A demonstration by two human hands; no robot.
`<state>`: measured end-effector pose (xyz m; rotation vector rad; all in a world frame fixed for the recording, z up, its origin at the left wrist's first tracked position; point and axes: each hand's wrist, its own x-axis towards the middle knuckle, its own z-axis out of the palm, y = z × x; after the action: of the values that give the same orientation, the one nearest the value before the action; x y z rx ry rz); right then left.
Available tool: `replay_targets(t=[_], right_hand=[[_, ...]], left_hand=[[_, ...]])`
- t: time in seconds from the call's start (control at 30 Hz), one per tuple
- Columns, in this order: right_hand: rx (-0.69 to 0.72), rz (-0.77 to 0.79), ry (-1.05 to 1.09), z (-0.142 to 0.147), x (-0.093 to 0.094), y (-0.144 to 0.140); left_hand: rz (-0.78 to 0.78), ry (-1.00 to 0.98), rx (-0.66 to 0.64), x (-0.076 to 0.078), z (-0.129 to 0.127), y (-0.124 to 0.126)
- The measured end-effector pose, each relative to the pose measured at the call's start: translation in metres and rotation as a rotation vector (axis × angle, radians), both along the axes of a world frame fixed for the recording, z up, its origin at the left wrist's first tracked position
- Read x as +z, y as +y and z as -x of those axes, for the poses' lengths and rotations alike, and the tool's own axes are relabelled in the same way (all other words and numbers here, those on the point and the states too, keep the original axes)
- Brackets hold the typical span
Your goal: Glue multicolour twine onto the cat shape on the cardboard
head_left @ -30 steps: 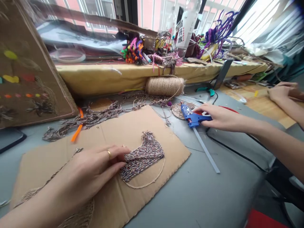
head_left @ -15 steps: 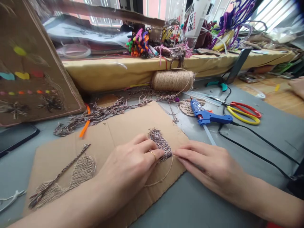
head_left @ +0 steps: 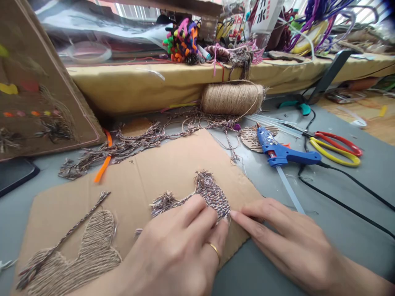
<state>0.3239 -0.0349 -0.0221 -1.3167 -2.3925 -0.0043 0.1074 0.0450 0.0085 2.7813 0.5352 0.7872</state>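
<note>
A horse-like shape of mottled purple-brown twine point(head_left: 212, 199), with frayed tufts at its ends, lies on a sheet of brown cardboard point(head_left: 179, 156). My left hand point(head_left: 188, 238), wearing a gold ring, covers its lower part. Its fingers are curled down at the shape's edge, seemingly pinching a thin strand there; the thumb is hidden. My right hand point(head_left: 284, 234) rests at the shape's right edge with stretched fingers, one fingertip touching the twine. Further left on the cardboard sits a tan jute shape point(head_left: 92, 246), crossed by a braided twine cord point(head_left: 74, 228).
Right of the cardboard are a blue glue gun point(head_left: 280, 154) with its black cable and red-yellow handled scissors point(head_left: 336, 148). A jute spool point(head_left: 233, 98) and tangled twine point(head_left: 138, 139) lie behind. A decorated cardboard panel point(head_left: 40, 86) stands at left.
My left hand has shifted lower along the shape, uncovering its tufted left end. The loose loop of strand no longer shows. My right hand's fingers have spread slightly; the view has tilted down.
</note>
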Motion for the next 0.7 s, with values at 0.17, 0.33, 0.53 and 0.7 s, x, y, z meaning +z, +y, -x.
replay_targets(t=[0.17,0.33,0.53,0.7], right_hand=[[-0.013,0.036,-0.082,-0.0006,-0.0053,-0.0046],[-0.004,0.041,-0.085,0.0003,-0.0036,-0.0043],[0.007,0.005,-0.028,-0.0006,0.0004,-0.0013],[0.002,0.027,-0.015,-0.0034,0.0009,-0.0028]], left_hand=[[0.06,0.042,0.015,0.0015,0.0013,0.0014],[0.097,0.045,0.03,-0.0024,0.0006,-0.0019],[0.067,0.028,0.024,-0.0012,0.0002,-0.0018],[0.039,0.045,0.023,-0.0015,-0.0035,-0.002]])
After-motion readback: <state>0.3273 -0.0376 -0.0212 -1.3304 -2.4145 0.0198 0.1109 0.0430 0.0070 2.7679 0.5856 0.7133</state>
